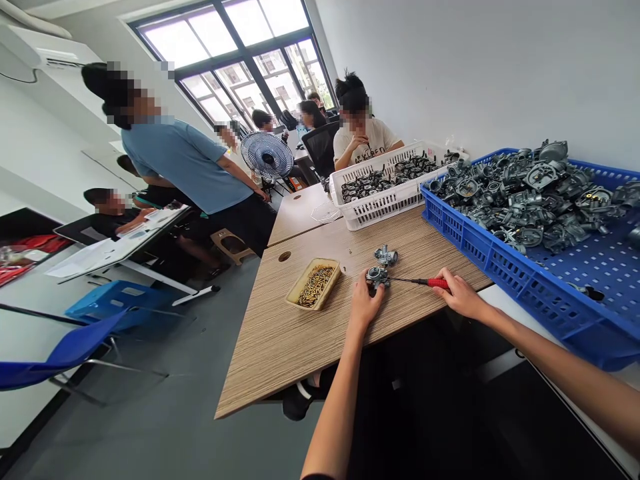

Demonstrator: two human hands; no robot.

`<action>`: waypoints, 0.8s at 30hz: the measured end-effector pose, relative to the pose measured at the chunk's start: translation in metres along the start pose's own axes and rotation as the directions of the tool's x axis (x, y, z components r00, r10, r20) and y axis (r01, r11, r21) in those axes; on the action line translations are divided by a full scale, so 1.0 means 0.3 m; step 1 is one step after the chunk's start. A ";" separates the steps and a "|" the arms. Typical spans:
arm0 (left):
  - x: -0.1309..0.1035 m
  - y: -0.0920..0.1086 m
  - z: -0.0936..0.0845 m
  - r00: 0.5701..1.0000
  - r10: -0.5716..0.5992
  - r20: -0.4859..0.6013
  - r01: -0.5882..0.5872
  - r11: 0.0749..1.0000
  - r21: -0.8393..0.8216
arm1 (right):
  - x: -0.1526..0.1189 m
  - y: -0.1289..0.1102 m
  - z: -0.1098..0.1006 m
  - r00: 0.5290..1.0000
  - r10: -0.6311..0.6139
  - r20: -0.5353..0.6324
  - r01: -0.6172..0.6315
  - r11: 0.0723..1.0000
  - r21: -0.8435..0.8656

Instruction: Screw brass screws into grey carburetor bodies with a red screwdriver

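My left hand (366,301) is closed around a grey metal carburetor (376,274) on the wood-grain table (260,333). From the right, my right hand (461,293) grips the red handle of a screwdriver (436,283). Its thin dark shaft points left and reaches the side of that carburetor; the exact contact at the tip is too small to tell. A second carburetor (387,255) lies just beyond the held one. To the left of my left hand stands a shallow cream tray (291,299) filled with small brass-coloured parts.
A blue crate (480,250) heaped with carburetors stands at the right. Behind it, a white basket (370,217) holds dark metal parts. A seated person (373,137) is across the table. Another person in a blue shirt (175,160) stands at the left, near a fan (267,157).
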State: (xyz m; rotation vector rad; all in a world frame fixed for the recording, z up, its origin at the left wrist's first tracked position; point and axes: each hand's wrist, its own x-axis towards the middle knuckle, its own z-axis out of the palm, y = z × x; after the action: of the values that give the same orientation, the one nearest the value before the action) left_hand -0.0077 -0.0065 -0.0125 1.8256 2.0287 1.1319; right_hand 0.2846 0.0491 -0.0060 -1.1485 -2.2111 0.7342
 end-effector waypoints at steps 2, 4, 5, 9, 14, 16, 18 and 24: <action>0.001 -0.001 0.000 1.000 0.003 0.005 -0.004 1.000 0.002 | 0.000 0.000 0.000 1.000 0.005 0.003 -0.005 1.000 -0.006; 0.001 -0.002 0.000 1.000 0.006 0.010 -0.006 1.000 0.002 | 0.001 0.001 0.000 1.000 0.004 0.007 -0.004 1.000 -0.009; 0.001 -0.003 0.000 1.000 0.006 0.011 -0.006 1.000 0.000 | 0.001 0.001 0.000 1.000 0.002 0.007 -0.002 1.000 -0.010; 0.000 -0.006 0.001 1.000 0.000 0.010 0.000 1.000 -0.006 | 0.002 0.003 0.001 1.000 0.002 0.016 -0.002 1.000 -0.007; -0.003 -0.005 0.002 1.000 -0.008 0.007 0.008 1.000 -0.001 | 0.005 0.009 0.004 1.000 -0.001 0.012 0.001 1.000 0.005; -0.003 -0.006 0.002 1.000 -0.007 0.005 0.007 1.000 0.001 | 0.005 0.009 0.003 1.000 -0.002 0.011 0.002 1.000 0.005; -0.003 -0.007 0.003 1.000 -0.007 0.003 0.007 1.000 0.003 | 0.005 0.005 0.000 1.000 -0.001 0.016 0.001 1.000 0.002; -0.002 -0.010 0.005 1.000 -0.001 0.007 0.001 1.000 0.000 | -0.001 -0.017 -0.012 1.000 -0.001 0.012 0.001 1.000 -0.027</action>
State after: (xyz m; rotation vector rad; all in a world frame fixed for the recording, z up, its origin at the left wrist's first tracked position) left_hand -0.0091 -0.0063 -0.0157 1.8256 2.0258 1.1237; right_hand 0.2842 0.0471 -0.0001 -1.1594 -2.2374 0.7143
